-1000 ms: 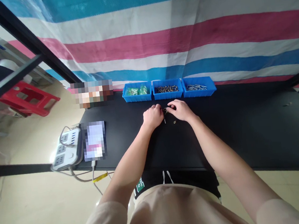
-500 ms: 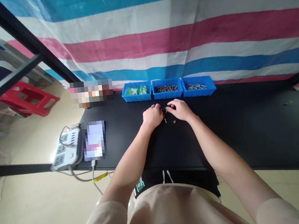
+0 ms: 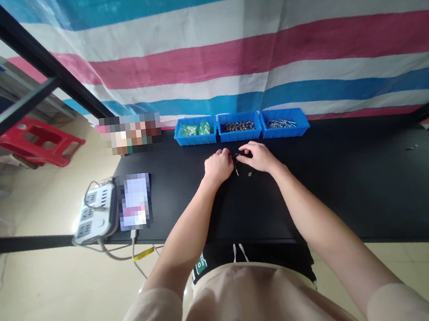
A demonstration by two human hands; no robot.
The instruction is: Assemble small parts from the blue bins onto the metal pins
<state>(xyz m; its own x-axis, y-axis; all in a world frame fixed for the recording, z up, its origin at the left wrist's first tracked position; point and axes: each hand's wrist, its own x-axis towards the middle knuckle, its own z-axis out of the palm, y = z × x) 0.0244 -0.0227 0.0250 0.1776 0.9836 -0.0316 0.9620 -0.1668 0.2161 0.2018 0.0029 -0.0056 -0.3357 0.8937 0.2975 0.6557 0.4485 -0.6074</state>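
My left hand is closed over the black table, its fingers curled around a thin metal pin or screw whose shiny end points down toward me. Close on its right, my right hand bends its thumb and forefinger in to the upper end of that piece. Whatever lies between those fingertips is small, dark and hard to make out. One small metal fitting lies loose on the table just below my right hand.
Three blue bins stand behind my hands: one with green-and-white pieces, one with small brassy parts, one with long screws or pins. Left are a power strip and a blurred phone-like slab. Tiny bits lie far right.
My right fingertips have shifted slightly left, closer to the metal piece. My left hand and the loose fitting stay in place.
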